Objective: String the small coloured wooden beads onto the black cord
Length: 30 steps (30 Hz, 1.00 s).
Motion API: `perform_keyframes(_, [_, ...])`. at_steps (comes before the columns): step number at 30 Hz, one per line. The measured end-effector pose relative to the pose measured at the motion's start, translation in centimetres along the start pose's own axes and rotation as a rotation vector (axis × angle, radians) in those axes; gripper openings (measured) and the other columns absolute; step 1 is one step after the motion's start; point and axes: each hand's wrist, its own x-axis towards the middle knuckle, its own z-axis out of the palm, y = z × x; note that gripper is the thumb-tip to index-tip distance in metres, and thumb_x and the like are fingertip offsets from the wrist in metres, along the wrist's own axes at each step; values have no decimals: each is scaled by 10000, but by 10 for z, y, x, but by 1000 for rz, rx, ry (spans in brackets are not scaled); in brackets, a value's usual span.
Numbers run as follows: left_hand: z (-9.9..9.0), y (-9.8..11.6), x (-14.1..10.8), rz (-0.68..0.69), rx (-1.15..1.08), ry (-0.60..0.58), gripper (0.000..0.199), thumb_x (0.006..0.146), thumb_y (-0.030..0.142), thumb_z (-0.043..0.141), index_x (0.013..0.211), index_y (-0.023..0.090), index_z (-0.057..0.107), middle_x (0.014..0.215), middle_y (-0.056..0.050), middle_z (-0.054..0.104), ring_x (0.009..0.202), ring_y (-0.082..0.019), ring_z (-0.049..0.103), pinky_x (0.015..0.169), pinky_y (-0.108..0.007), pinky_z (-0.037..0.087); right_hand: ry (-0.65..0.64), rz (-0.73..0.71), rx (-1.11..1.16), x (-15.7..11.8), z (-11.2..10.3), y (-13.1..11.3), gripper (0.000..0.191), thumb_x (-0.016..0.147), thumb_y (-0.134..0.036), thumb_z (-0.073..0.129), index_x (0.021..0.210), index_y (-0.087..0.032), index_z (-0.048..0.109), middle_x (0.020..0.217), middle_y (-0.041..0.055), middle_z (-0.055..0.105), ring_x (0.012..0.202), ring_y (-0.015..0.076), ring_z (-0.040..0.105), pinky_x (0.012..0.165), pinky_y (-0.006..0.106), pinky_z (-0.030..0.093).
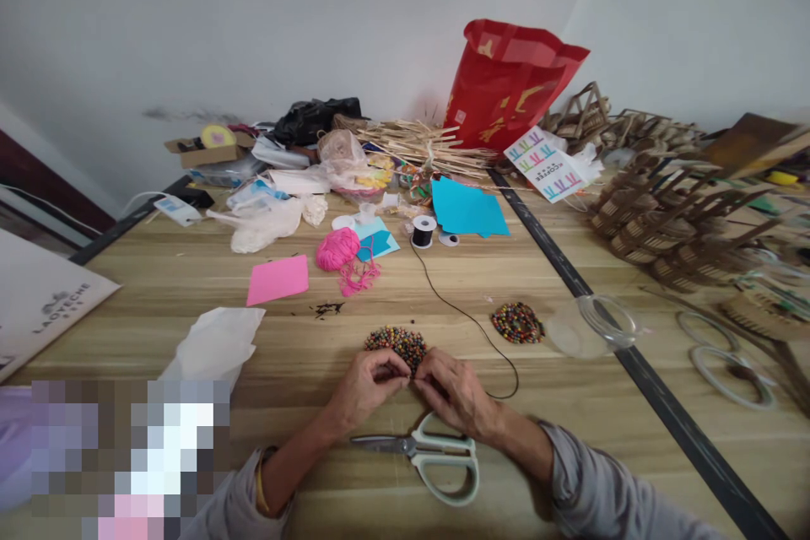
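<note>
A pile of small multicoloured beads (396, 341) lies on the wooden table, just beyond my hands. My left hand (370, 386) has its thumb and fingertips pinched at the near edge of the pile. Beside it my right hand (456, 392) is pinched too, its fingertips almost meeting the left ones. What the fingertips hold is too small to make out. A black cord (465, 314) runs from a spool (423, 232) and curves round toward my right hand. Scissors with pale handles (446, 460) lie below the hands. A coiled string of beads (517, 323) rests to the right.
Pink yarn (338, 249), pink paper (277, 279) and blue sheets (469, 207) lie further back. White paper (215, 346) is at left. A clear round lid (573, 326), plastic rings and woven baskets (658, 228) stand right. A red bag (512, 84) is at the back.
</note>
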Motion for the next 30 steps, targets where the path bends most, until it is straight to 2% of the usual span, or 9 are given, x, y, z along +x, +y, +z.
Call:
perform_keyframes(19, [1, -1, -2, 93, 63, -5, 53, 689, 126, 609, 712, 126, 657, 712, -37, 658, 701, -142, 601, 684, -235, 492, -26, -17, 54, 0, -1, -1, 80, 914, -170, 459, 870, -184, 524, 789, 56, 570, 723, 154, 526, 635, 257, 430])
perform_keyframes(23, [1, 0, -2, 75, 48, -15, 50, 673, 124, 614, 698, 126, 657, 702, -38, 659, 687, -144, 598, 670, -235, 486, -36, -20, 92, 0, -1, 0, 79, 918, -181, 466, 875, -182, 533, 796, 59, 576, 736, 155, 533, 644, 262, 437])
perform_keyframes(30, [0, 1, -2, 35, 1, -24, 44, 667, 138, 637, 700, 117, 656, 695, -34, 646, 687, -141, 594, 674, -235, 476, 20, -19, 134, 2, -2, 1, 84, 909, -185, 486, 850, -177, 546, 752, 46, 567, 699, 143, 525, 614, 247, 425])
